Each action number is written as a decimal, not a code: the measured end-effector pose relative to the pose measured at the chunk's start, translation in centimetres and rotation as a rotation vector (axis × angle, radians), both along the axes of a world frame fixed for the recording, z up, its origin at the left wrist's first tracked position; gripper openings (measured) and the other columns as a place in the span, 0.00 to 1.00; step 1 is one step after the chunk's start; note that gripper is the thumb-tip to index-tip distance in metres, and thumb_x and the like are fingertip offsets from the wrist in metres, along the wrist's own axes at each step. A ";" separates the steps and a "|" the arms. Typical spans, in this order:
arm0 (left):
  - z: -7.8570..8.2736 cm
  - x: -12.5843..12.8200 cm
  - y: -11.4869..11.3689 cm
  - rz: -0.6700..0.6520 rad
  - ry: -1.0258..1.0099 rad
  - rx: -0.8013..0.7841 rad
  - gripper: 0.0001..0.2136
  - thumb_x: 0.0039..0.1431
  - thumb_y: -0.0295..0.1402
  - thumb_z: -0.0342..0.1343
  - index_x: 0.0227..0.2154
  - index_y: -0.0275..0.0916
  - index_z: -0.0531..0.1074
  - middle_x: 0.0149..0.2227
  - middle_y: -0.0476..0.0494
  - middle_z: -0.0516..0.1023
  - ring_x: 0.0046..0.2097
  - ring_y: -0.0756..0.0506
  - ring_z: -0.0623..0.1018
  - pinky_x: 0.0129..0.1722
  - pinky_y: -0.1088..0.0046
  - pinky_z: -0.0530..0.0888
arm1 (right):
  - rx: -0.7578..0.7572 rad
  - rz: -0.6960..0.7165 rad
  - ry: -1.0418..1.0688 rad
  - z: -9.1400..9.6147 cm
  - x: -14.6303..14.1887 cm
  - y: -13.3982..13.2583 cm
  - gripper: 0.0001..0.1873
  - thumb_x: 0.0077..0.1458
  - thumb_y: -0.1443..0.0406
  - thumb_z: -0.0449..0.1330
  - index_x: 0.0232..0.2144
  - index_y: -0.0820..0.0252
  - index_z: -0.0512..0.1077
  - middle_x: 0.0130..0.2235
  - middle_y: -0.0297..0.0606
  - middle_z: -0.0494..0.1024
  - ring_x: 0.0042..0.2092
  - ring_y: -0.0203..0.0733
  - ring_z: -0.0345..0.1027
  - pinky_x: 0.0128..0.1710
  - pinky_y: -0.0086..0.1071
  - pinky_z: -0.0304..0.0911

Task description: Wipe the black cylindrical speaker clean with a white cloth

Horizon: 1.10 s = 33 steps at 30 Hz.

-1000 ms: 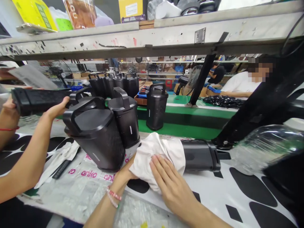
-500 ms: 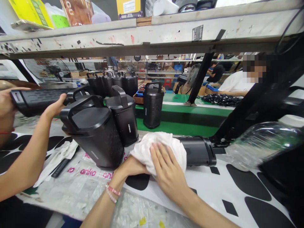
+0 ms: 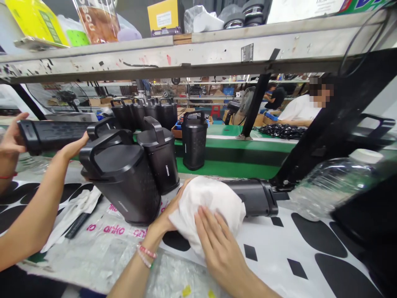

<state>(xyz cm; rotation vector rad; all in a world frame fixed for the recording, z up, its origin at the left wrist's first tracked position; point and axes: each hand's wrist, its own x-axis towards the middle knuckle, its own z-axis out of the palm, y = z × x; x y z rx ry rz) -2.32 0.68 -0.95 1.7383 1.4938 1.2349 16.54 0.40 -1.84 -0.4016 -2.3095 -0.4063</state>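
Note:
A black speaker lies on its side on the bench, its left part hidden by a bunched white cloth. My right hand is pressed on the front of the cloth, fingers close together and bent over it. Beaded bracelets circle the wrist of my left hand, which is at the cloth's left side by the covered end of the speaker; its fingers are mostly hidden. Just left of my hands, a large black speaker with a handle leans beside an upright one.
At left, another person's hands hold a long black housing. A clear plastic bottle is at right. Another speaker stands on the green surface behind. A shelf edge crosses above, and white gloves lie left.
My right hand has slid lower and slightly left on the cloth, which now bulges more to the front. The other person's far-left hand has shifted on the housing. The view has moved slightly.

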 end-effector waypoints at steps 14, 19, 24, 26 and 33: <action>0.8 0.2 -0.2 -0.060 0.202 -0.068 0.55 0.40 0.32 0.66 0.66 0.41 0.33 0.67 0.34 0.47 0.65 0.36 0.57 0.66 0.56 0.52 | -0.553 -0.609 1.291 8.3 13.4 12.8 0.14 0.52 0.53 0.53 0.24 0.55 0.63 0.30 0.36 0.68 0.38 0.48 0.65 0.37 0.41 0.59; 0.5 0.5 -0.5 -0.046 0.152 -0.110 0.54 0.45 0.28 0.61 0.66 0.46 0.27 0.69 0.40 0.40 0.68 0.40 0.49 0.67 0.57 0.48 | -0.860 -0.637 0.798 3.1 12.4 12.7 0.18 0.46 0.50 0.55 0.24 0.59 0.71 0.21 0.34 0.68 0.27 0.44 0.61 0.30 0.36 0.55; 0.1 1.1 -0.8 -0.040 0.044 -0.133 0.53 0.47 0.28 0.61 0.65 0.50 0.25 0.70 0.44 0.37 0.69 0.39 0.47 0.67 0.54 0.44 | -0.855 -0.718 0.618 3.1 12.5 12.7 0.24 0.52 0.47 0.49 0.35 0.57 0.73 0.25 0.37 0.73 0.29 0.47 0.65 0.30 0.36 0.57; -0.1 1.4 -0.7 -0.037 0.008 -0.151 0.55 0.46 0.30 0.63 0.65 0.50 0.24 0.69 0.41 0.41 0.68 0.38 0.52 0.66 0.52 0.48 | -0.757 -0.721 0.619 3.1 12.4 12.2 0.23 0.56 0.49 0.48 0.37 0.58 0.73 0.24 0.37 0.72 0.27 0.46 0.65 0.28 0.36 0.58; -1.2 1.1 0.1 0.009 -0.026 -0.065 0.51 0.46 0.34 0.64 0.66 0.45 0.35 0.67 0.37 0.50 0.66 0.36 0.57 0.65 0.53 0.55 | 0.018 -0.002 0.235 0.8 4.4 4.8 0.17 0.56 0.73 0.46 0.43 0.65 0.70 0.40 0.46 0.77 0.46 0.50 0.70 0.43 0.44 0.68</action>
